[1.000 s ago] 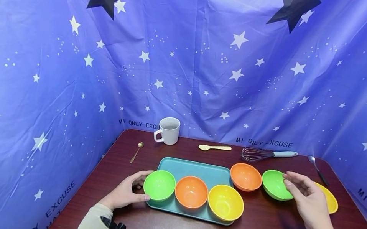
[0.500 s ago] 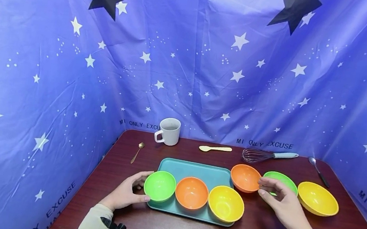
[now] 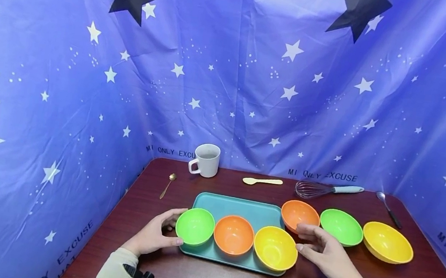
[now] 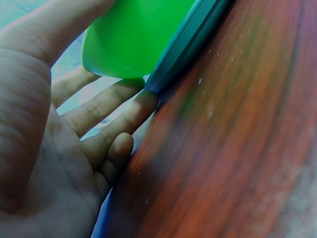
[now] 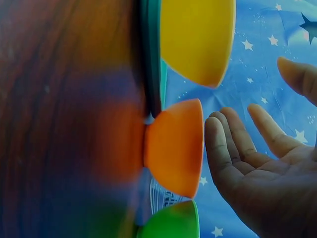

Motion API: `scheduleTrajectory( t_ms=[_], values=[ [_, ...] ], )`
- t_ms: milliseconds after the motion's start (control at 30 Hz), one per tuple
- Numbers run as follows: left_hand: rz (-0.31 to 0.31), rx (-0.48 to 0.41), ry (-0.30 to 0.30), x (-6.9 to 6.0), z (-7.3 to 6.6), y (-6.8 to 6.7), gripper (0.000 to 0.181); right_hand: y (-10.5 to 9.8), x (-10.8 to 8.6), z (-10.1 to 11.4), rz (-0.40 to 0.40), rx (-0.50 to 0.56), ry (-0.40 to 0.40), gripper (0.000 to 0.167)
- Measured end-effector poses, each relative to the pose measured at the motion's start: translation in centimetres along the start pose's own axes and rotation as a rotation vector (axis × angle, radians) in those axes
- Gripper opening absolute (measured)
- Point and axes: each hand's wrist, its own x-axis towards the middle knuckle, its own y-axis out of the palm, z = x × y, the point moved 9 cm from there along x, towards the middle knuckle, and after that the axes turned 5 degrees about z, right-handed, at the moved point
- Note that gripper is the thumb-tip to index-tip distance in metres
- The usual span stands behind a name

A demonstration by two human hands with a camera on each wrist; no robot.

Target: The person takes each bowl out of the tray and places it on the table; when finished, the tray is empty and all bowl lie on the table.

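Observation:
A teal tray (image 3: 221, 200) bears a green bowl (image 3: 194, 227), an orange bowl (image 3: 234, 235) and a yellow bowl (image 3: 275, 249) in a row along its near side. My left hand (image 3: 154, 234) is at the green bowl's left side; in the left wrist view its loosely bent fingers (image 4: 111, 106) reach the tray's edge below that bowl. My right hand (image 3: 326, 255) hangs just right of the yellow bowl, its fingers spread and nothing between them. In the right wrist view it is apart from a second orange bowl (image 5: 176, 148), standing on the table.
Right of the tray stand the second orange bowl, another green bowl (image 3: 341, 227) and another yellow bowl (image 3: 388, 243). Along the back lie a gold spoon (image 3: 168, 185), a cream spoon (image 3: 262, 181), a whisk (image 3: 328, 189) and a black-handled spoon (image 3: 389, 209), with a mug (image 3: 206, 160).
My right hand has moved left, from beside the table's green bowl, past the orange one, to near the tray's yellow bowl. The left hand and the bowls have stayed put.

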Motion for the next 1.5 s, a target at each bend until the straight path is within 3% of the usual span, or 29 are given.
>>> scheduleTrajectory(
  t_ms=[267,633,933,1167,1300,1500],
  values=[
    [0.001,-0.010,0.015,-0.1,0.0,0.1,0.080,1.1,0.2,-0.8,0.030,-0.042,0.037,0.053],
    [0.005,-0.001,0.002,-0.1,0.0,0.0,0.081,2.5,0.5,-1.2,0.095,-0.030,0.085,0.069],
    [0.003,-0.005,0.001,-0.1,-0.1,0.0,0.080,3.0,0.4,-1.3,0.113,-0.067,0.052,0.077],
    [0.005,-0.009,-0.001,-0.1,-0.2,0.2,0.080,3.3,0.0,-1.4,0.104,-0.175,0.105,0.097],
    [0.007,-0.012,-0.002,-0.1,-0.1,0.2,0.081,3.5,-0.2,-0.9,0.092,-0.267,0.093,0.102],
    [-0.002,-0.030,0.004,-0.1,-0.2,0.2,0.082,3.7,-0.2,-0.8,0.095,-0.294,0.085,0.106]
  ],
)
